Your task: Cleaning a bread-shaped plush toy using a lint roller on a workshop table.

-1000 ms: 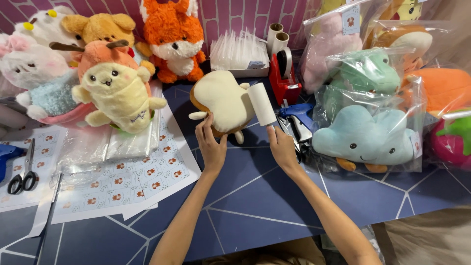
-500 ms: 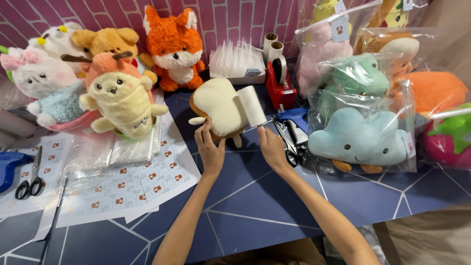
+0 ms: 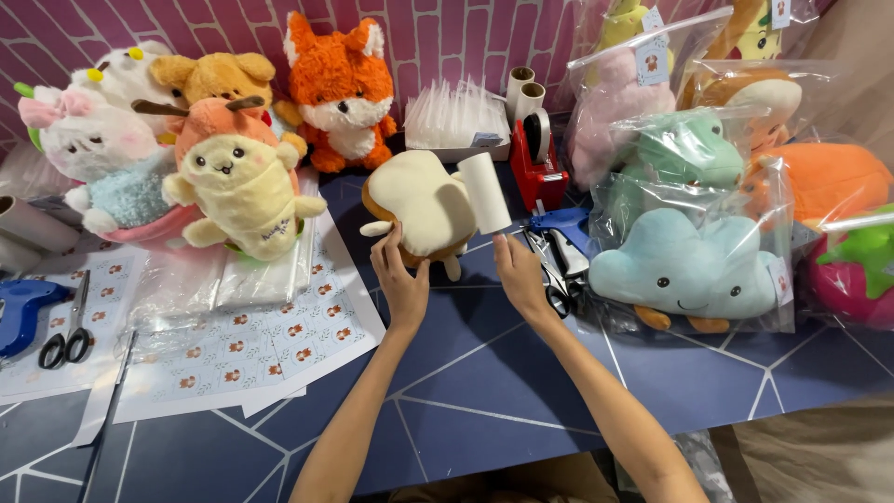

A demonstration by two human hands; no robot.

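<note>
A cream, toast-shaped plush with a brown edge lies on the dark blue table. My left hand grips its lower edge. My right hand holds a lint roller by the handle. The roller's white cylinder rests against the plush's right side. Both forearms reach in from the bottom of the view.
Plush toys stand at the back left: a yellow one, an orange fox, a bear and a pink rabbit. Bagged plushes, among them a blue cloud, fill the right. A red tape dispenser, sticker sheets, scissors and a blue tool lie around.
Both hands keep their hold on the plush and the roller. The roller has shifted only slightly against the plush's right side, and the view has moved a little.
</note>
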